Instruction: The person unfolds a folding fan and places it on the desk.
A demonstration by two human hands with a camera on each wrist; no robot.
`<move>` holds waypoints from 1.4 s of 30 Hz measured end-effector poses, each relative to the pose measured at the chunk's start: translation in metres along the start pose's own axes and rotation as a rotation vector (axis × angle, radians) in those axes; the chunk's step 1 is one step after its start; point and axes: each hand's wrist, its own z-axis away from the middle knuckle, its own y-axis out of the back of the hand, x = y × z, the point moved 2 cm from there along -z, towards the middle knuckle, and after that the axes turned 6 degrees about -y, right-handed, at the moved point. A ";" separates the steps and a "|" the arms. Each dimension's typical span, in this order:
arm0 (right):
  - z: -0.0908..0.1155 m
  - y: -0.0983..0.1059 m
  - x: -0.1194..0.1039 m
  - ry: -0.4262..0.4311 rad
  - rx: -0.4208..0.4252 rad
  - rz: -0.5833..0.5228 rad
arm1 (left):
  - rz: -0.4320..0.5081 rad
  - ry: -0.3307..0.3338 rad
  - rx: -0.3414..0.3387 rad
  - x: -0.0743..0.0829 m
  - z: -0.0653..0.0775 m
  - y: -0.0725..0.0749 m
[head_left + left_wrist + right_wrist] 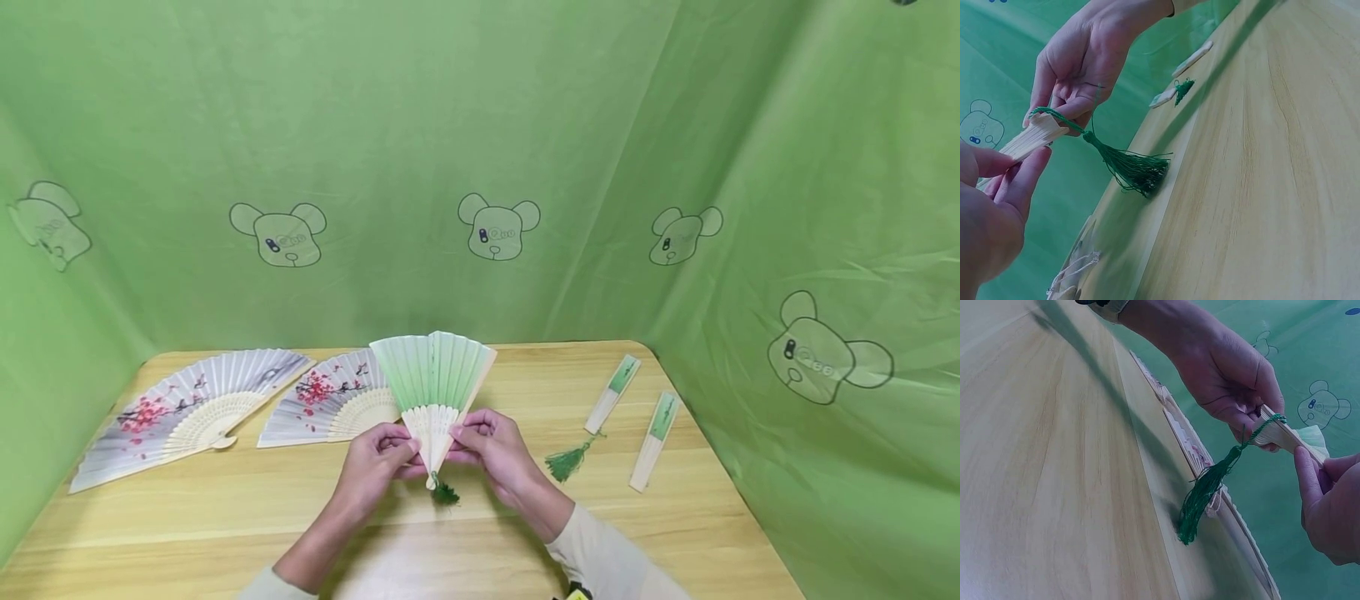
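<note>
A partly spread green folding fan (432,375) is held up over the table, its pale wooden ribs meeting at the bottom. My left hand (372,467) pinches its left outer rib between thumb and fingers. On the other side my right hand (498,458) pinches the right edge the same way. From the pivot end dangles a dark green tassel (1129,165), seen hanging below the ribs in both wrist views. In the right wrist view the fan's ribs (1285,434) run between the two hands.
Two spread grey fans with pink blossoms, one far left (187,408) and one nearer (326,396), lie on the wooden table (225,533). At right lie two folded green fans (612,393) (655,440), one with a green tassel (567,461). Green curtains (390,150) surround the table.
</note>
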 end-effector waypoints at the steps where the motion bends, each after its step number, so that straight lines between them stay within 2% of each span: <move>1: 0.000 0.000 0.000 0.001 0.001 -0.003 | 0.005 -0.003 0.000 0.000 0.000 0.000; 15: 0.003 -0.001 -0.002 -0.007 0.017 -0.059 | 0.102 -0.023 0.031 -0.002 0.000 0.003; 29: 0.003 0.000 -0.002 0.008 0.069 -0.133 | 0.211 -0.047 0.069 0.000 0.001 0.001; 42: 0.002 -0.001 -0.002 0.016 0.082 -0.175 | 0.243 -0.073 0.070 -0.001 0.001 0.002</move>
